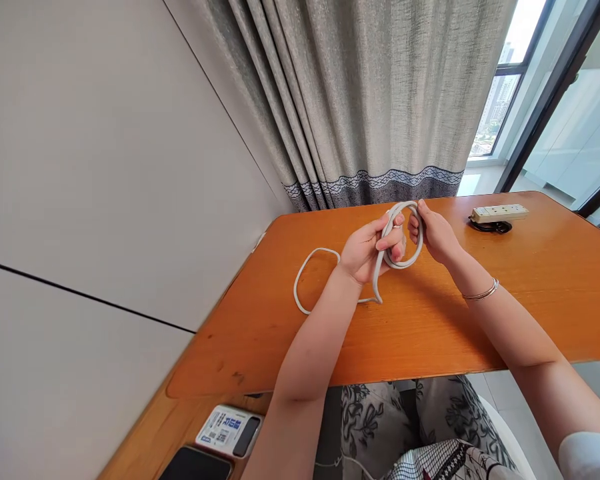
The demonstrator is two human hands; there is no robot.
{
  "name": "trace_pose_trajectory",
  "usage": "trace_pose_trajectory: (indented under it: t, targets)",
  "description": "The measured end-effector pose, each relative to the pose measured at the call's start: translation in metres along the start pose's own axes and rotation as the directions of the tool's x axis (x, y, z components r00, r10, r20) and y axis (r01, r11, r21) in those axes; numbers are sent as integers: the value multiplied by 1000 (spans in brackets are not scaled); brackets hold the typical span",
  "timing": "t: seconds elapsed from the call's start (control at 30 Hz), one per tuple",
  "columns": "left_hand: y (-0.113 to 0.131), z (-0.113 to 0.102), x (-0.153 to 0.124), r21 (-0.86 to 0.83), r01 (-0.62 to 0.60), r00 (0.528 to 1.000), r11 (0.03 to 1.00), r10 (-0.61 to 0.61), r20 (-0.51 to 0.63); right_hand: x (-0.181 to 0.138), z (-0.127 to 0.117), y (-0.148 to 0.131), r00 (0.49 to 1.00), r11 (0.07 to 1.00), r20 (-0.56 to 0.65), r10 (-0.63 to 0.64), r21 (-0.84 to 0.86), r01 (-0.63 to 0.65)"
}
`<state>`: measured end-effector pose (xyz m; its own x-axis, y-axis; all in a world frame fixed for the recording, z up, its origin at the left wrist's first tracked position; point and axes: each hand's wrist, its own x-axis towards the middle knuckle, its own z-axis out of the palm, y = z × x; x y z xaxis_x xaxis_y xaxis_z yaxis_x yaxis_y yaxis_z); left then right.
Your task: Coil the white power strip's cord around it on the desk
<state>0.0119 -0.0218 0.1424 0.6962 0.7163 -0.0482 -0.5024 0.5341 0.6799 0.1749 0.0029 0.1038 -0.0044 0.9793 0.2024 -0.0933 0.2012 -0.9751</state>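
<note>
Over the orange wooden table (pixel 480 313), both my hands hold a grey cable (pixel 310 255) that is wound into a small coil (pixel 414 257). My left hand (pixel 367 250) is closed round the left side of the coil, thumb across the strands. My right hand (pixel 433 233) pinches the coil's upper right part with its fingers closed. The loose remainder of the cable trails left from my left hand in a wide loop lying flat on the tabletop.
A white power strip (pixel 499 213) with a coiled black cord (pixel 491 227) lies at the table's far right. A grey curtain (pixel 360 93) hangs behind the table, a wall stands to the left. A lower ledge holds a white boxed device (pixel 229 430) and a dark phone (pixel 196 465).
</note>
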Motion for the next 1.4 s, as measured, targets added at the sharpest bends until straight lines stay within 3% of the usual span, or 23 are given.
trace_pose_trajectory:
  t: [0.23, 0.43, 0.5, 0.57, 0.63, 0.73, 0.8, 0.87, 1.0, 1.07, 1.13, 1.4]
  targets:
    - [-2, 0, 0, 30, 21, 999, 999, -23, 46, 1, 0, -1, 996, 995, 17, -86, -39, 87]
    - [-2, 3, 1, 55, 17, 1000, 998, -18, 11, 7, -4, 12, 981, 960, -7, -193, -209, 187]
    - [0, 6, 0, 47, -15, 1000, 999, 16, -9, 6, -3, 16, 935, 914, -99, -340, -270, 303]
    - [1, 7, -1, 38, -93, 995, 995, 94, -19, 3, 0, 18, 855, 860, -208, -475, -313, 402]
    - [5, 5, -1, 22, -206, 977, 978, 207, -43, -3, 5, 19, 834, 844, -222, -506, -324, 426]
    - [12, -1, -2, -10, -374, 923, 927, 372, -96, -16, 18, 20, 945, 908, 37, -324, -270, 322]
    - [18, -6, -4, -22, -450, 888, 893, 444, -119, -25, 28, 21, 945, 955, 281, -168, -190, 226]
    - [22, -9, -6, -24, -494, 862, 869, 486, -142, -32, 38, 24, 859, 987, 505, -90, -72, 146]
    - [28, -11, -10, -15, -518, 843, 855, 508, -175, -39, 48, 36, 607, 996, 795, -13, 64, -62]
    - [29, -10, -12, -10, -496, 856, 868, 487, -174, -37, 46, 43, 532, 996, 846, 36, 11, -84]
    - [30, -10, -13, -8, -456, 877, 890, 448, -173, -31, 40, 48, 498, 997, 863, 81, -63, -52]
    - [34, -17, -19, -36, -376, 922, 926, 369, -115, -2, -5, 36, 506, 957, 831, 229, -288, 39]
